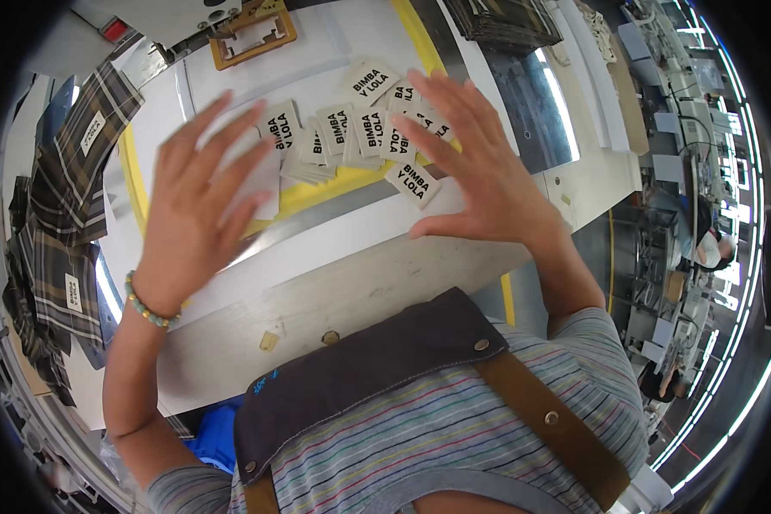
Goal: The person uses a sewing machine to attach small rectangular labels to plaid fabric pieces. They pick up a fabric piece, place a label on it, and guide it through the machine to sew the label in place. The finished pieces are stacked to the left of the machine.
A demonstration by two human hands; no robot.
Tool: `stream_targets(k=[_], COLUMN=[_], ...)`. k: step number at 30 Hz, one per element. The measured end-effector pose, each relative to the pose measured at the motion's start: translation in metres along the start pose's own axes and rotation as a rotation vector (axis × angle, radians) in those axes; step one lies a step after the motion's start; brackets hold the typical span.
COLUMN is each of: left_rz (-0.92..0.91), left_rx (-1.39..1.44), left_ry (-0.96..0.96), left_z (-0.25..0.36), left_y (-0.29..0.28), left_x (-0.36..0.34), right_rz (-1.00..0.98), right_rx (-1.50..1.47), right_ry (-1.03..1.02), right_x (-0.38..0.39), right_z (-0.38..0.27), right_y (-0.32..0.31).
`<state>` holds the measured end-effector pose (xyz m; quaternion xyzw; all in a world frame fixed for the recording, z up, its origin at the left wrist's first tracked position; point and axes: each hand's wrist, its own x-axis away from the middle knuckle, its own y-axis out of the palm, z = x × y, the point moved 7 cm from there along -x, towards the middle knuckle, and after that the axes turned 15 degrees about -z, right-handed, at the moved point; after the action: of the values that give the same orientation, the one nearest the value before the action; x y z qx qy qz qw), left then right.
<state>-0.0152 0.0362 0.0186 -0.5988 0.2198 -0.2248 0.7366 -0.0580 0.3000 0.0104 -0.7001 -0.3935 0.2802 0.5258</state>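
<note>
Both my hands hover over a white worktop, fingers spread, with a loose spread of small cream labels (370,128) between them. Dark print marks the labels, and several of them overlap. My left hand (199,193), with a beaded bracelet (150,304) at the wrist, is at the left end of the spread and appears to hold nothing. At the right end my right hand (480,163) partly covers some labels; nothing shows in its grasp. One label (413,182) lies nearest me, below the others.
A sewing machine head with a tan frame (253,41) stands at the far side. Plaid fabric pieces (86,146) with sewn labels hang at the left. More folded plaid fabric (505,24) is stacked at the far right. Yellow tape (420,38) borders the white work area.
</note>
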Motion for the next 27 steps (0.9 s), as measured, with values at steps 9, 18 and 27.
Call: stream_targets(k=[9, 18, 27], left_rz=[-0.137, -0.091, -0.007], left_rx=[0.088, 0.154, 0.231], left_ry=[0.051, -0.052, -0.03], left_z=[0.043, 0.028, 0.026], left_y=[0.038, 0.031, 0.025], left_x=[-0.031, -0.024, -0.027], right_rz=[-0.044, -0.079, -0.01], right_rx=[0.185, -0.036, 0.084], right_ry=[0.025, -0.147, -0.327], right_x=[-0.016, -0.061, -0.092], right_z=[0.058, 0.04, 0.02], right_y=[-0.007, 0.017, -0.006])
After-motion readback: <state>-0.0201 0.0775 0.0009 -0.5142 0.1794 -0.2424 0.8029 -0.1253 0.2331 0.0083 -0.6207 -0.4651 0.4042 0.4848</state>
